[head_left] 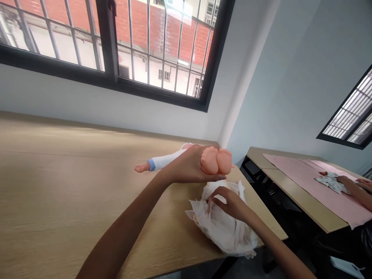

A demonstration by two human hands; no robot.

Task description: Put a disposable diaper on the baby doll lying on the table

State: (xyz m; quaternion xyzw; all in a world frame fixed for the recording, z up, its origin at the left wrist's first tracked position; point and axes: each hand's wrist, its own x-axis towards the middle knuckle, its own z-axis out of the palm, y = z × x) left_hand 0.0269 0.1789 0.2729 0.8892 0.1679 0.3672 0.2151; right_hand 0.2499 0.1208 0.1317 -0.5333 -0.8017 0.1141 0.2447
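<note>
A baby doll (166,159) in a white top with blue cuffs lies near the table's right end, one arm stretched to the left. My left hand (186,164) is wrapped round the doll's legs and holds its two feet (216,161) up together. Below the raised feet, a white diaper (226,228) is spread near the table's front edge. At its upper part is my right hand (228,201), with bent fingers pinching the diaper. The doll's head and body are mostly hidden behind my left hand.
The wooden table (72,193) runs along the wall below a barred window (162,46). Past a gap on the right, another table (281,186) bears a pink cloth (302,186), where another person's hands (351,186) touch a doll in pale clothing. A white device (345,266) is low at right.
</note>
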